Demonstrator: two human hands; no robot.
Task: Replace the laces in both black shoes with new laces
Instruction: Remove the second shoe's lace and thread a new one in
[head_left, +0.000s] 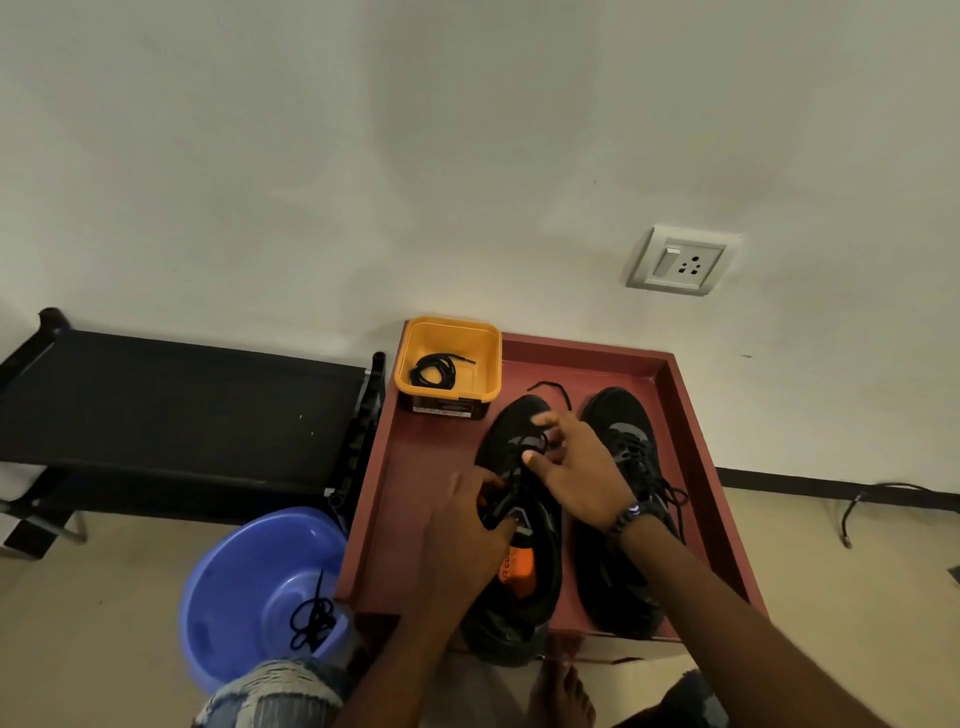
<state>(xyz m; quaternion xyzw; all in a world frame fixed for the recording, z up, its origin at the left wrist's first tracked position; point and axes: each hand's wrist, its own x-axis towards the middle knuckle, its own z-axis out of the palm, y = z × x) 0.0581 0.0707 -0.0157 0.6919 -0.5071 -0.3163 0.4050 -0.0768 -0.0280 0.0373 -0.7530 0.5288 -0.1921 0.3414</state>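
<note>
Two black shoes stand side by side on a red tray (415, 467). The left shoe (524, 597) has an orange insole and hangs over the tray's near edge. My left hand (462, 525) pinches its black lace near the tongue. My right hand (576, 467) holds the same lace (550, 387) higher up by the toe-side eyelets; a loose end curls past the toe. The right shoe (618, 431) stays laced, partly hidden by my right forearm. A coiled black lace (436, 370) lies in a yellow tub (448, 332). Another black lace (311, 618) lies in a blue basin (249, 571).
A black folding rack (171, 410) stands to the left against the white wall. A wall socket (680, 262) sits above the tray. A cable (852, 512) trails on the floor at right. My knee in jeans (270, 696) and bare foot (566, 696) are at the bottom.
</note>
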